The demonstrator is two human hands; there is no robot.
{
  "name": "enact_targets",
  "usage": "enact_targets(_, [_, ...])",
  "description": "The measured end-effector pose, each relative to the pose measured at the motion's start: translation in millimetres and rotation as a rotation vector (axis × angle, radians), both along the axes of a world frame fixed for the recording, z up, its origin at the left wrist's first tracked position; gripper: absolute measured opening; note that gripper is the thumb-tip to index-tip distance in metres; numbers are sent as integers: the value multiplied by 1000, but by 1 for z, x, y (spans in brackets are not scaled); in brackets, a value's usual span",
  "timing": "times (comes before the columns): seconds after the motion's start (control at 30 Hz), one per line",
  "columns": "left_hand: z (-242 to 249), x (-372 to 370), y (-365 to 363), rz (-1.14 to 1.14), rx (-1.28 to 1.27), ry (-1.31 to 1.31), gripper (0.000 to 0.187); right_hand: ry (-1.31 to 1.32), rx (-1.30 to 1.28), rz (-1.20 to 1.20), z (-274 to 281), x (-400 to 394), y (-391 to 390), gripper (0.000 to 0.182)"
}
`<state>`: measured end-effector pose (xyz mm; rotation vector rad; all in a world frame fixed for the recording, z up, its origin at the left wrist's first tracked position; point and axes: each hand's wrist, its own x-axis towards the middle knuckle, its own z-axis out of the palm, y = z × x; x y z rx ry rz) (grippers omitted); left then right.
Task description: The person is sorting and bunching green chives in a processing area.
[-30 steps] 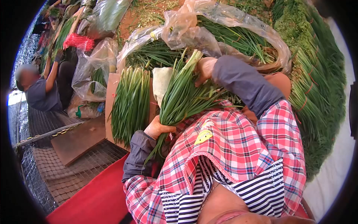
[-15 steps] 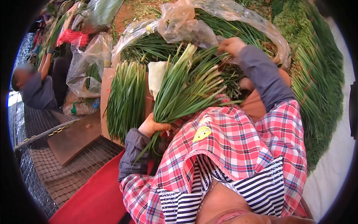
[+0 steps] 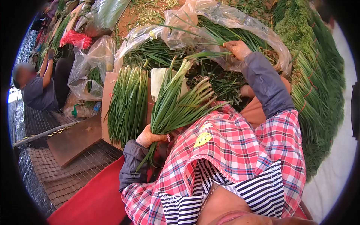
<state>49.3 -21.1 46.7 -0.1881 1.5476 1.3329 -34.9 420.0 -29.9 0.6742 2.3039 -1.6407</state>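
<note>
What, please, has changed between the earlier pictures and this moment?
The right hand has moved away from the pale ends of the held bunch, out to the right and towards the clear plastic, and now holds a few loose leaves. The bunch's pale ends have fanned apart. The left hand still grips its leafy end; the row of stalks on the board stays as it was.

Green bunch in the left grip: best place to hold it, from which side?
Probably the bunch is best held at its leafy part, from the person's left, as the left grip does: it narrows there, while the pale stalk ends fan out.
</note>
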Motion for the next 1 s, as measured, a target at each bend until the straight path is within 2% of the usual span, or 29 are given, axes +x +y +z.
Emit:
enact_targets(0.1, [6,-2,2,-38,7,-27,27,125,322,412,-24,2,-2,40])
enact_targets(0.13, [4,-2,1,-46,18,-39,25,67,723,671,-29,7,-8,46])
enact_targets(0.17, [3,-3,0,-57,30,-50,24,54,651,606,-31,10,-10,46])
enact_targets(0.23, [5,-2,4,-11,48,-40,23,25,521,482,-1,6,-21,46])
enact_targets(0.27, [1,-1,3,-11,41,-36,23,61,300,461,9,2,-28,47])
enact_targets(0.33, [0,-1,4,-19,24,-13,25,-54,234,697,40,1,-62,43])
enact_targets(0.37, [1,-2,9,-25,20,5,27,-100,251,810,47,2,-82,57])
enact_targets(0.4, [1,-3,14,-32,19,20,28,-31,210,774,28,8,-98,58])
enact_targets(0.43, [0,-4,18,-42,26,100,30,282,8,858,-13,-1,-114,49])
enact_targets(0.47, [-2,-4,20,-47,30,177,31,650,428,1099,-7,-9,-135,33])
enact_targets(0.5, [-3,-4,22,-48,31,251,33,131,-322,741,-9,-15,-155,23])
enact_targets(0.57, [2,-11,15,3,-8,180,33,24,-543,476,-13,-9,-135,20])
enact_targets(0.63, [19,-18,16,13,-87,155,29,219,-410,257,10,-16,-125,18])
enact_targets(0.67, [15,-16,11,102,-50,209,25,274,-498,101,14,-28,-105,18])
enact_targets(0.7, [26,-20,10,41,-138,209,27,331,-579,-55,20,-39,-79,17])
enact_targets(0.77, [36,-21,2,80,-161,238,30,470,-696,-195,34,-37,-35,18])
enact_targets(0.83, [42,-18,0,205,-1,255,34,190,-267,323,17,-31,-10,26])
enact_targets(0.9, [43,-21,-1,274,127,269,36,-288,796,945,24,-6,-35,37])
enact_targets(0.97, [45,-21,-3,289,228,272,38,-101,507,813,20,15,-35,48])
enact_targets(1.0, [43,-23,0,267,257,261,34,29,147,639,9,16,-41,55])
